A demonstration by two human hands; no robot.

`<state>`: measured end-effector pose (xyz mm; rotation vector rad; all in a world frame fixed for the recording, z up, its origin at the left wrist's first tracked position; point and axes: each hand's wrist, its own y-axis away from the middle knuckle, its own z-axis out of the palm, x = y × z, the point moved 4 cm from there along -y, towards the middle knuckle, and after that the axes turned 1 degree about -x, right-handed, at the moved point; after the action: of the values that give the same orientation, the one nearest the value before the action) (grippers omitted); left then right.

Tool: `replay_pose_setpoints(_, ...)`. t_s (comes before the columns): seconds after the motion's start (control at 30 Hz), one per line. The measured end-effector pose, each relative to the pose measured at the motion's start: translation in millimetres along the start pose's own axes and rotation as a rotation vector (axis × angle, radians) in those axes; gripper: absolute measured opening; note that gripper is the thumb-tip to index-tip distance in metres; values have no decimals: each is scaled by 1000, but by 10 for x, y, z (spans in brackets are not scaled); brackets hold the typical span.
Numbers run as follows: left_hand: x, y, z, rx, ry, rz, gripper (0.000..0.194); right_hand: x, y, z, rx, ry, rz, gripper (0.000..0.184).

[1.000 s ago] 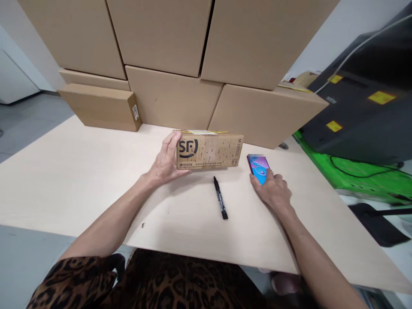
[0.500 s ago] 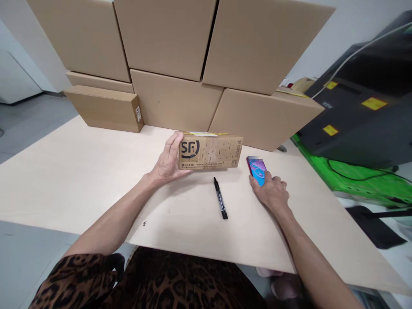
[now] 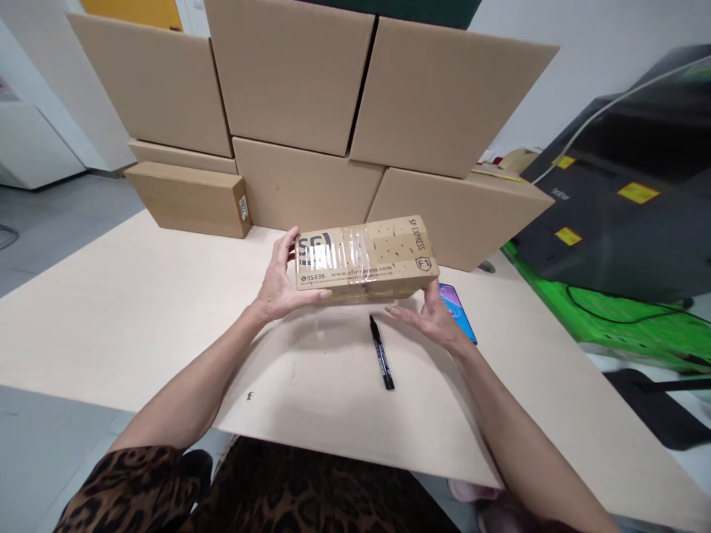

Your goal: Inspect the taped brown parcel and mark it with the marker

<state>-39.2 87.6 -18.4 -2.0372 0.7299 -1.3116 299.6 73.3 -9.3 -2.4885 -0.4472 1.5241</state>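
Between my two hands a small cardboard box (image 3: pixel 366 252) is held tilted above the table, its "SF EXPRESS" side turned up toward me with clear tape across the middle. My left hand (image 3: pixel 281 277) grips the box's left end, the thumb along the lower edge. At the right end my right hand (image 3: pixel 436 314) holds the lower corner, its far fingers hidden behind the box. A black marker pen (image 3: pixel 382 352) lies on the table below the box. Just beyond my right hand lies a phone (image 3: pixel 460 314) with a lit blue and purple screen, partly covered by that hand.
Large cardboard boxes (image 3: pixel 300 81) stand stacked along the back of the pale wooden table (image 3: pixel 183 296). A flatter brown box (image 3: pixel 189 200) rests at the back left. To the right are a dark machine with yellow labels (image 3: pixel 638 192) and a bright green surface (image 3: pixel 600 303).
My right hand has let go of the phone and moved left to the box's right end. The box has tipped, so its printed side faces up more. The phone stays on the table.
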Motion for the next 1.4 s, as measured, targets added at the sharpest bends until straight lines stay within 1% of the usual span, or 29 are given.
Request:
replay_pose_setpoints(0.1,-72,27,-13,-1,117,-58,124,-94,-152,190,-135,-322,53,112)
replay_pose_setpoints(0.2,-131,29,-57,19,160,-96,116,-82,-230,290,-158,-493,62,105)
replay_pose_setpoints(0.23,-150,25,-68,20,172,-108,112,-73,-238,309,-137,-530,53,102)
replay_pose_setpoints(0.3,-191,18,-67,-3,222,-135,107,-61,-234,333,-53,-613,50,92)
replay_pose_setpoints(0.37,-233,24,-42,-37,289,-158,108,-71,-218,345,58,-726,74,81)
replay_pose_setpoints(0.47,-273,78,38,-110,346,-195,113,-93,-214,367,186,-882,179,63)
replay_pose_setpoints(0.53,-254,143,126,-202,378,-221,112,-91,-232,381,229,-932,259,55)
replay_pose_setpoints(0.6,-209,217,225,-293,415,-275,108,-70,-252,394,230,-933,322,53)
replay_pose_setpoints(0.63,-188,250,267,-313,431,-315,106,-56,-258,400,218,-923,347,55)
replay_pose_setpoints(0.67,-175,274,297,-306,444,-363,103,-43,-259,406,198,-912,369,58)
replay_pose_setpoints(0.7,-166,285,313,-271,460,-395,100,-33,-257,407,177,-901,384,63)
replay_pose_setpoints(0.8,-175,262,316,-172,506,-418,89,-56,-242,391,88,-848,352,83)
replay_pose_setpoints(0.87,-210,229,308,-172,533,-435,77,-108,-238,377,21,-807,295,92)
replay_pose_setpoints(0.9,-223,215,302,-185,549,-444,75,-131,-239,369,2,-799,272,94)
replay_pose_setpoints(0.93,-226,204,291,-192,563,-452,76,-148,-244,362,-5,-799,259,93)
replay_pose_setpoints(1.0,-190,193,262,-187,574,-457,85,-150,-262,349,7,-820,271,82)
replay_pose_setpoints(1.07,-100,190,240,-181,552,-452,95,-111,-289,338,24,-845,314,69)
replay_pose_setpoints(1.13,21,183,243,-200,506,-436,102,-58,-320,329,13,-848,338,67)
replay_pose_setpoints(1.2,113,170,259,-193,470,-467,96,-18,-345,315,7,-822,314,72)
replay_pose_setpoints(1.3,158,144,277,-126,460,-590,78,3,-354,307,35,-739,232,79)
replay_pose_setpoints(1.4,147,105,253,-37,490,-664,77,-5,-331,315,60,-600,101,75)
